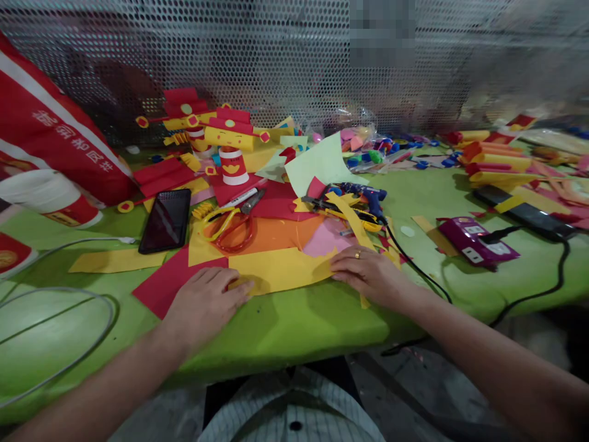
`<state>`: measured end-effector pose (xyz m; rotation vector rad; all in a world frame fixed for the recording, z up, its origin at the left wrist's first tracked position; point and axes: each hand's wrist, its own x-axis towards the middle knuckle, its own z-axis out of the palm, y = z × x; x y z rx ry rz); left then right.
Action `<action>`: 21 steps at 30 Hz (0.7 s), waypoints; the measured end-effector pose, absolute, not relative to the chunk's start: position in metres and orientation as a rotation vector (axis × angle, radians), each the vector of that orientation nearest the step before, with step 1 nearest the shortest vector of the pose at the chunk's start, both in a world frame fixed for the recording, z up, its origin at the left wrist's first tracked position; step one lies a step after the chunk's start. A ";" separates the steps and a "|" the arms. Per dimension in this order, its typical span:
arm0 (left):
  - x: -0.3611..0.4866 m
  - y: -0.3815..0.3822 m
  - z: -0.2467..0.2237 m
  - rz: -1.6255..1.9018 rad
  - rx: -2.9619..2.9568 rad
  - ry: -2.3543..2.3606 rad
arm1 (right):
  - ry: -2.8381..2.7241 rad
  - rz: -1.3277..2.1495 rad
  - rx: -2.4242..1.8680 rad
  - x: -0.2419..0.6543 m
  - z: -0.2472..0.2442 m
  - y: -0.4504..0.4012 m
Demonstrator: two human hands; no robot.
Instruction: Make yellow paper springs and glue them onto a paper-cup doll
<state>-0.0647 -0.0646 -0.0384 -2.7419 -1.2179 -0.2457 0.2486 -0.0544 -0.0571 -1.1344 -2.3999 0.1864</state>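
A yellow paper strip [276, 270] stretches between my two hands near the front of the green table. At its left end my left hand [202, 307] has its thumb and curled fingers on the paper. My right hand [375, 279], with a ring on one finger, pinches the right end. Under and behind the strip lie red paper [161, 285], orange paper [276, 233] and pink paper [329, 238]. Red-handled scissors [235, 236] and yellow-handled scissors [216, 222] rest just beyond the strip. A blue glue gun [370, 195] lies past my right hand among yellow scraps.
On the left are a phone [165, 221], a white cable [108, 313], paper cups [55, 196] and a red bag [59, 116]. Paper figures [230, 138] stand at the back. To the right sit a purple power socket [476, 239], a black cord [543, 301] and rolled papers [499, 162].
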 end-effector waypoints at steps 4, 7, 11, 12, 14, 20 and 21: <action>-0.064 -0.061 -0.040 -0.366 -2.763 -1.228 | -2.285 0.308 -1.208 0.251 -0.057 -0.055; -0.062 -0.059 -0.039 -0.385 -2.770 -1.254 | -2.222 0.363 -1.281 0.249 -0.057 -0.053; -0.057 -0.058 -0.035 -0.265 -2.783 -1.301 | -2.139 0.413 -1.405 0.245 -0.054 -0.051; -0.056 -0.057 -0.034 -0.247 -2.797 -1.319 | -2.124 0.423 -1.433 0.244 -0.053 -0.051; -0.054 -0.054 -0.034 -0.244 -2.833 -1.356 | -2.107 0.442 -1.475 0.242 -0.051 -0.051; -0.051 -0.055 -0.033 -0.301 -2.808 -1.288 | -2.111 0.456 -1.445 0.243 -0.053 -0.049; -0.048 -0.058 -0.032 -0.286 -2.778 -1.245 | -2.117 0.450 -1.421 0.244 -0.054 -0.049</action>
